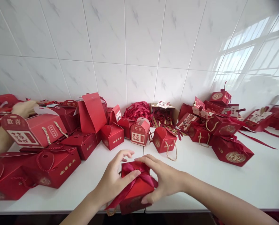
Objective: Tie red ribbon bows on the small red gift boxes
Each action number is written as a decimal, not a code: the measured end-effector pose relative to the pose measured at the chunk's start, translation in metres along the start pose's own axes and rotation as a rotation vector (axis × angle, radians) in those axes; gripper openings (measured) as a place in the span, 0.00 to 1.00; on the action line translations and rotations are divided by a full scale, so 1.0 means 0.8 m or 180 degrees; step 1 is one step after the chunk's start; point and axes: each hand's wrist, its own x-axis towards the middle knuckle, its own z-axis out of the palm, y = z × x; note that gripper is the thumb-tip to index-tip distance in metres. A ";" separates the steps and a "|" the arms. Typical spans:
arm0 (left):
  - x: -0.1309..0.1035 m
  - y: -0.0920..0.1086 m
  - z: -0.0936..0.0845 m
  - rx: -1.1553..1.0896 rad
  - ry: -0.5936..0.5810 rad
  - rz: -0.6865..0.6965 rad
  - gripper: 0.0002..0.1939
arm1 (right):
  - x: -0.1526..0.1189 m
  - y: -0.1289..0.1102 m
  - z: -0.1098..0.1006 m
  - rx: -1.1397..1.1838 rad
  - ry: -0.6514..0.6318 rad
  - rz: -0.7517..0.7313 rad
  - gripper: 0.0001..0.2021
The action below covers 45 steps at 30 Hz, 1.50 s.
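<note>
Near the table's front edge, a red gift box has a crimson satin ribbon tied over its top, one tail hanging toward the lower left. My left hand wraps the box's left side, its thumb pressing on the ribbon. On the right side, my right hand holds the same box, fingers over the back top corner and thumb at the lower front. Part of a rope handle shows below the box at the left.
Many red boxes crowd the left. Small boxes stand behind my hands, before a ribbon pile and an open carton. More ribboned boxes sit right. Another person's hand reaches in at far left. A tiled wall backs the table.
</note>
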 end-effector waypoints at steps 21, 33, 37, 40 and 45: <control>-0.010 -0.064 -0.012 0.0894 -0.0211 -0.0074 0.09 | -0.017 0.052 -0.132 -0.2631 0.2169 0.0471 0.22; -0.017 -0.077 -0.006 0.1077 -0.0372 -0.0024 0.05 | 0.009 0.120 -0.086 -0.1437 0.2176 0.1887 0.41; -0.021 -0.079 -0.005 0.1230 -0.0268 -0.0009 0.10 | 0.003 0.103 -0.078 -0.1109 0.1810 0.1648 0.38; -0.028 -0.078 0.000 0.1450 -0.0130 0.0297 0.23 | -0.006 0.067 -0.046 -0.0651 0.1419 0.1123 0.45; -0.033 -0.070 0.006 0.1293 -0.0097 0.0530 0.45 | -0.010 0.031 -0.008 0.0249 0.0323 0.0342 0.41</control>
